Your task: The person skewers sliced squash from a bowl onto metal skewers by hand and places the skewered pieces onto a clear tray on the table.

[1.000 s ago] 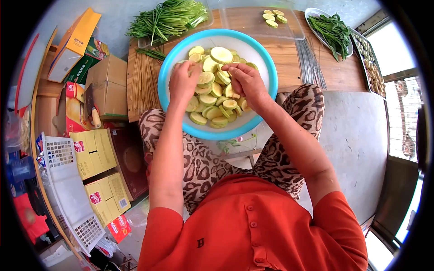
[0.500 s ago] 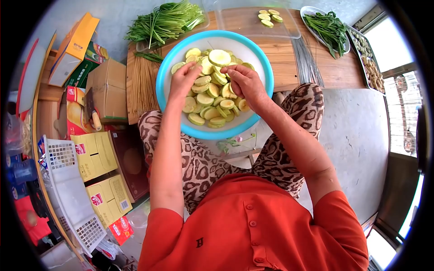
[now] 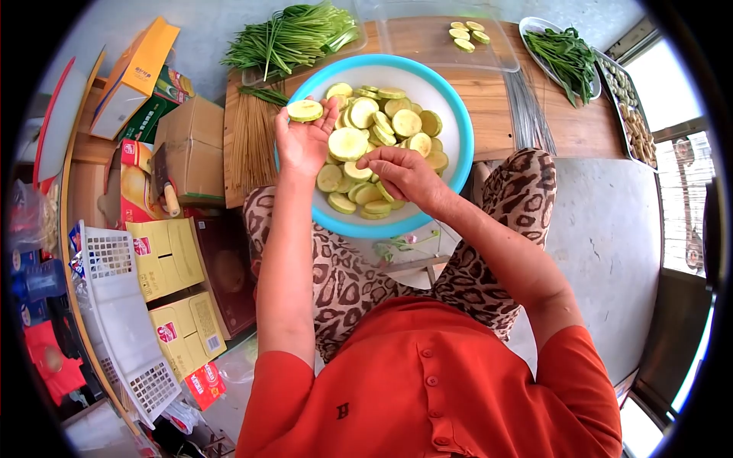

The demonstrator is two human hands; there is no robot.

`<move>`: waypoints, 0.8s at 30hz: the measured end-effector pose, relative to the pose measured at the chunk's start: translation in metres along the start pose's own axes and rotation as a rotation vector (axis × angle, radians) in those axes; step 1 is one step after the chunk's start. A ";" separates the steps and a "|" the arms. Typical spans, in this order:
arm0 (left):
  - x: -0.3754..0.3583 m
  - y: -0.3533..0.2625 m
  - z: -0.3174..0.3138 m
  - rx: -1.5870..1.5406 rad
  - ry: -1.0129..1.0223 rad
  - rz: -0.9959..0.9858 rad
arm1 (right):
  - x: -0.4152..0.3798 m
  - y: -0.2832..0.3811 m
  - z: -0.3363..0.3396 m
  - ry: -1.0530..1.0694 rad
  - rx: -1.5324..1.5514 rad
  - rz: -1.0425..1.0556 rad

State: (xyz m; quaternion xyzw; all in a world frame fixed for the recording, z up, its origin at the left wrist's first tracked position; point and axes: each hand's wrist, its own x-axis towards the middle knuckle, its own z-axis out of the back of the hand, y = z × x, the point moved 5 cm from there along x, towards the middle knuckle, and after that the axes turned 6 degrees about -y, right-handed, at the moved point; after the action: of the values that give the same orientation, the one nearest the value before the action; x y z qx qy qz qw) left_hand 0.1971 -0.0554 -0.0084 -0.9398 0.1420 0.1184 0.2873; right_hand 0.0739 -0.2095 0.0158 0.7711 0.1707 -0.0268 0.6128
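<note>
A wide bowl with a blue rim [image 3: 468, 130] sits in front of me, full of round, pale green zucchini slices [image 3: 406, 122]. Over its left side my left hand [image 3: 304, 145] is turned palm up. One zucchini slice [image 3: 305, 111] is held between its thumb and fingers. My right hand [image 3: 403, 175] reaches across the front of the pile, thumb and fingertips pinched together right above a slice. Whether anything is between those fingertips is hidden.
Behind the bowl, a wooden table [image 3: 489, 114] holds green chives [image 3: 290, 38], a clear tray [image 3: 427, 38] with several slices, and thin metal skewers [image 3: 532, 114]. Wooden sticks [image 3: 250, 141] lie left. Leafy greens [image 3: 565, 59] fill a plate at right. Boxes and a knife [image 3: 169, 195] are left.
My left hand has turned palm up and moved slightly left and back, showing a slice. My right hand has dropped lower over the pile. The view has shifted slightly.
</note>
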 end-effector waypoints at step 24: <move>0.010 0.003 0.012 -0.053 0.022 0.031 | -0.001 0.000 -0.001 -0.017 0.013 -0.016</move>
State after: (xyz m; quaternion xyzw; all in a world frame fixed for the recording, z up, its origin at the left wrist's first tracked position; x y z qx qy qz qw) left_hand 0.2040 -0.0526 -0.0229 -0.9461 0.1565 0.1160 0.2587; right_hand 0.0733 -0.2089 0.0166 0.7733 0.1715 -0.0392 0.6091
